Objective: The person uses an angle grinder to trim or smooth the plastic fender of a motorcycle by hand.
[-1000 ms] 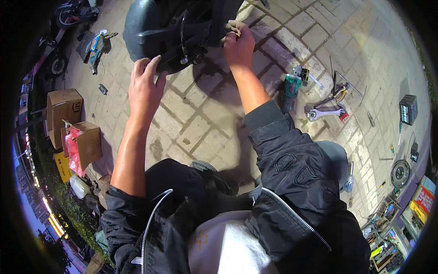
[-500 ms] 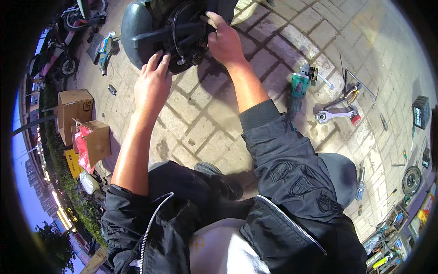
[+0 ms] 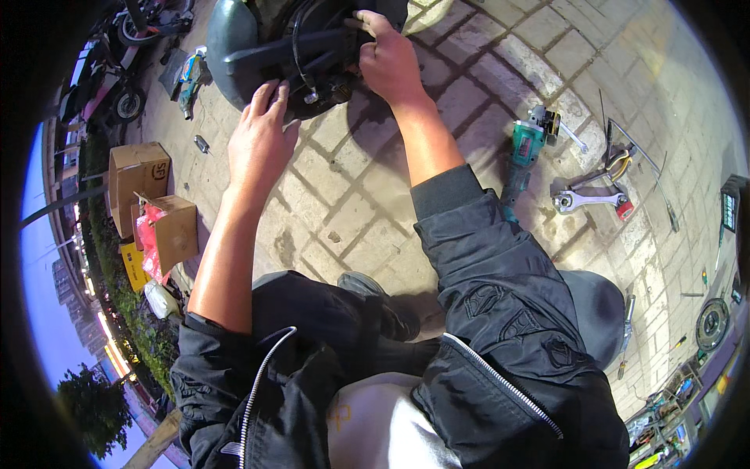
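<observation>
At the top of the view is a dark vehicle part with a rounded grey-green cover (image 3: 234, 51). A black bar (image 3: 273, 59) crosses it, and a thin black cable (image 3: 297, 48) runs down to a small metal fitting (image 3: 312, 98). My left hand (image 3: 262, 141) rests its outstretched fingertips on the part's lower edge, near the bar. Curled fingers of my right hand (image 3: 388, 66) are closed at the bar's right end; their contact is partly hidden. Both forearms reach up from black jacket sleeves.
A green angle grinder (image 3: 525, 148) lies on the paving to the right, near a connecting rod (image 3: 590, 201) and pliers (image 3: 617, 168). Cardboard boxes (image 3: 141, 176) stand left, with parked scooters (image 3: 117, 78) beyond. Another power tool (image 3: 189, 82) lies upper left. A black ring-shaped part (image 3: 712, 324) lies far right.
The view has shifted slightly, so the tools on the ground and the boxes appear farther right. Both hands keep nearly the same places on the dark part.
</observation>
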Tool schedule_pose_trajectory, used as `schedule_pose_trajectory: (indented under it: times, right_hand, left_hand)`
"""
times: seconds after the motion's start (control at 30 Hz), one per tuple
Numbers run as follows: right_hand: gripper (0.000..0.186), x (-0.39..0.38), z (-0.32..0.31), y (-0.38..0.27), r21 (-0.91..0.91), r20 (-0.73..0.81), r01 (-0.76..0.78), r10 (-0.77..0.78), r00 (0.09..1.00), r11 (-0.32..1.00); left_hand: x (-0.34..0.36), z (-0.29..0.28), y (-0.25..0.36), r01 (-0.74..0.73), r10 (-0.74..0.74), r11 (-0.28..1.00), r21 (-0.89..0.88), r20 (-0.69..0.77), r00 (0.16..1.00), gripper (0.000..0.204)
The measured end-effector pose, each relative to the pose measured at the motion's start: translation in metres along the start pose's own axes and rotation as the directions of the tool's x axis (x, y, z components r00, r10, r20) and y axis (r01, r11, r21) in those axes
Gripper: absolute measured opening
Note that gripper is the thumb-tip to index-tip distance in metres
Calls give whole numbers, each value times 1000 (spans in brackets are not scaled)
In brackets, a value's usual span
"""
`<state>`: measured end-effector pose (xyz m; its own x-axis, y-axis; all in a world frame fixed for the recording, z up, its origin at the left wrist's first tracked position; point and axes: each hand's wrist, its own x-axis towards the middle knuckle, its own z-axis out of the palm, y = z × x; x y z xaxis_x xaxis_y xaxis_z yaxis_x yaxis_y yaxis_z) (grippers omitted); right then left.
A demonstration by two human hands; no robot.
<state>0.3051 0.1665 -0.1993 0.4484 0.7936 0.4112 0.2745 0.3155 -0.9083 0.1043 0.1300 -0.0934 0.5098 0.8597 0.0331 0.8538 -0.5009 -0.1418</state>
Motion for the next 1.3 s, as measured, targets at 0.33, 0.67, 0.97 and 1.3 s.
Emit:
schedule_pose_trajectory:
  times: [0.33, 0.67, 0.97, 1.3]
  right_hand:
    - [45, 2, -2, 40, 82, 62, 114, -119, 991, 990]
    - [54, 0, -1, 32, 74, 188, -51, 36, 981, 996]
    - [55, 1, 2, 9, 38, 214, -215, 202, 956, 976]
    - [57, 3, 3, 31, 97, 195, -164, 143, 970, 982]
  left_hand:
    - [2, -15, 9, -56, 54, 998, -34, -55, 997, 52]
    - [-17, 21, 6, 89, -114, 973, -213, -107, 988, 50]
    - [-15, 19, 1, 90, -108, 976, -197, -81, 991, 53]
    - [-19, 12, -2, 62, -92, 967, -247, -113, 989, 52]
